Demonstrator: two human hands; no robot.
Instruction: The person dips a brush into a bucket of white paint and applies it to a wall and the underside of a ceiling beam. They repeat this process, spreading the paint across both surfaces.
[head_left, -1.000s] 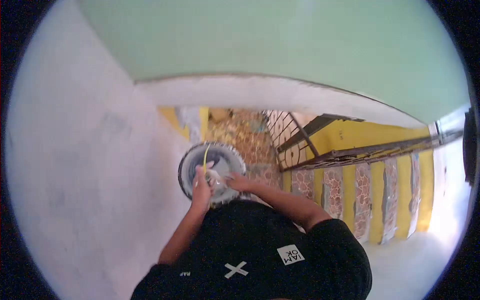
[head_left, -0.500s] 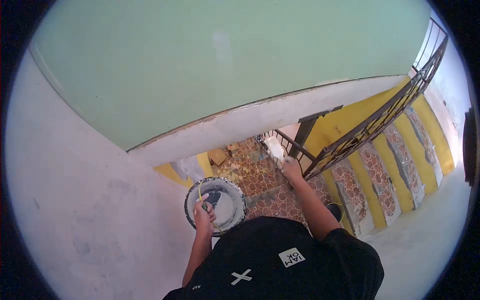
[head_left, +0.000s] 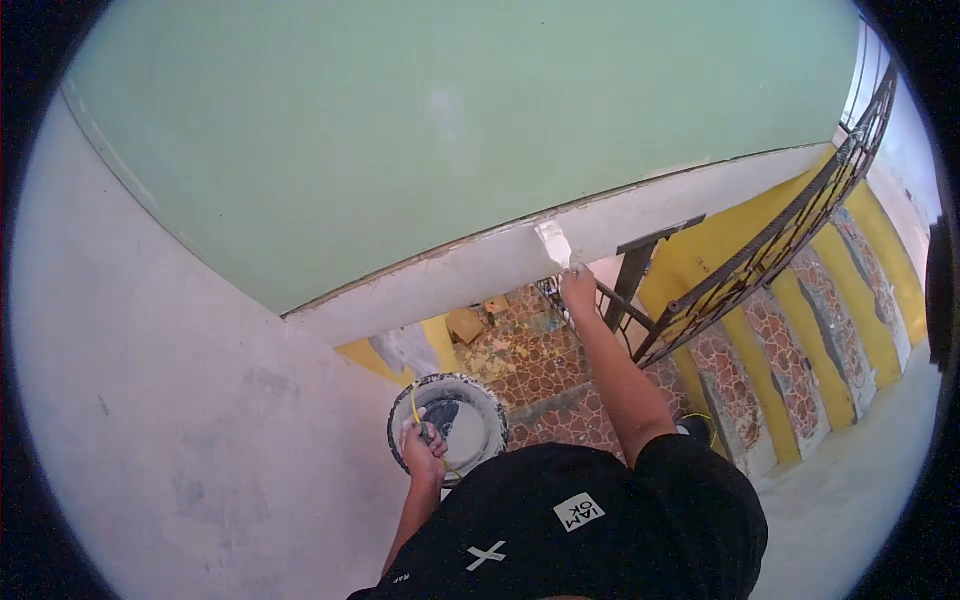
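My right hand point(head_left: 578, 288) is closed around the handle of a wide paintbrush point(head_left: 556, 247), its white end turned up against the pale strip of wall point(head_left: 480, 262) below the green panel. Whether the tip presses on the wall is hard to tell. Lower left, my left hand point(head_left: 424, 448) grips the yellow handle point(head_left: 415, 405) of a round bucket point(head_left: 500, 410). The bucket's rim is dark and splashed with white, and greyish-white material coats its inside.
A dark metal railing point(head_left: 790, 215) curves up on the right beside yellow stairs with stone-patterned treads point(head_left: 800, 380). Below lies a patterned floor point(head_left: 540, 370) with debris and a cardboard-coloured box point(head_left: 465, 325). A green panel point(head_left: 400, 150) spans above; a whitish wall point(head_left: 180, 380) stands left.
My right hand has raised the paintbrush from over the stairwell railing up to the pale wall strip. The bucket stays in my left hand; the view has shifted slightly.
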